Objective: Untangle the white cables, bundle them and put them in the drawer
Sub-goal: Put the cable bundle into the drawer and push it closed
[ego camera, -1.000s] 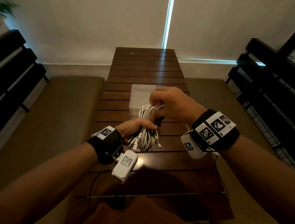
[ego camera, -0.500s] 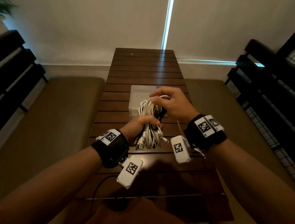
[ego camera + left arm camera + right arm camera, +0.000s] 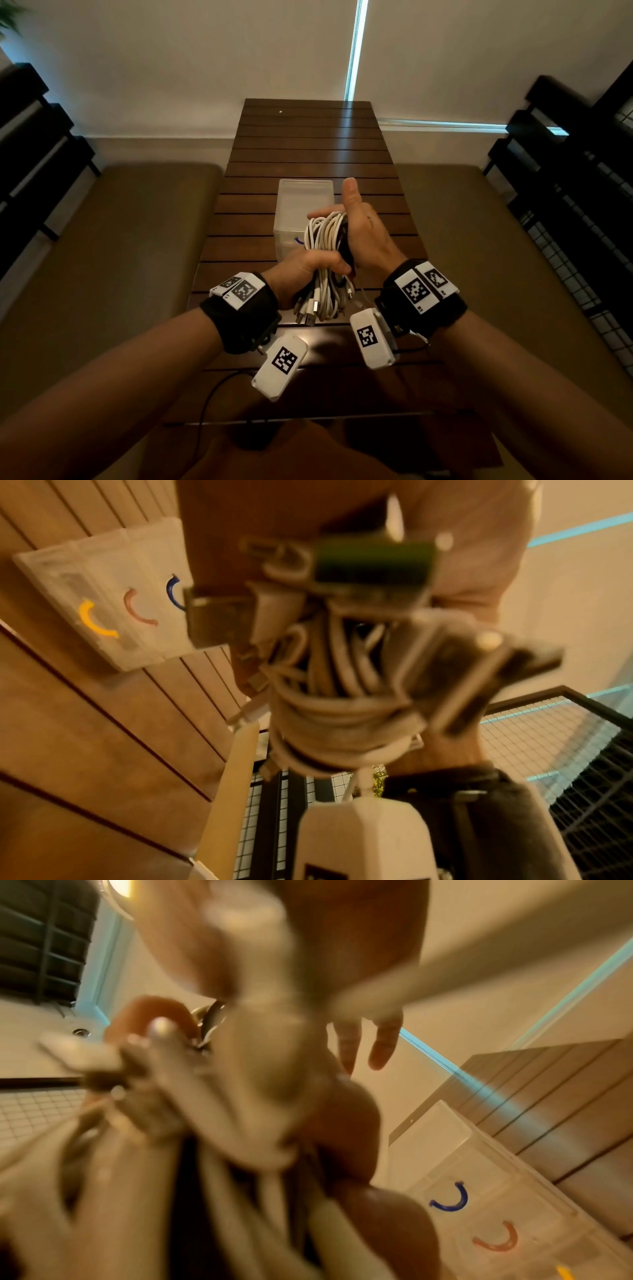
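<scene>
White cables (image 3: pixel 325 240) bunched in left hand (image 3: pixel 301 270), before closed drawer unit (image 3: pixel 301 205).

My view looks up the bundle of white cables (image 3: pixel 342 704), coiled and blurred close to the lens, with USB plugs (image 3: pixel 212 620) protruding at its near end. The translucent drawer unit (image 3: pixel 103 593) sits on the slatted wooden table (image 3: pixel 85 737), showing yellow, pink and blue curved handles. My right wrist's black strap (image 3: pixel 479 804) appears lower right.

A dark slatted wooden table (image 3: pixel 308 147) runs toward a pale wall, flanked by olive cushioned benches (image 3: pixel 113 240).
</scene>
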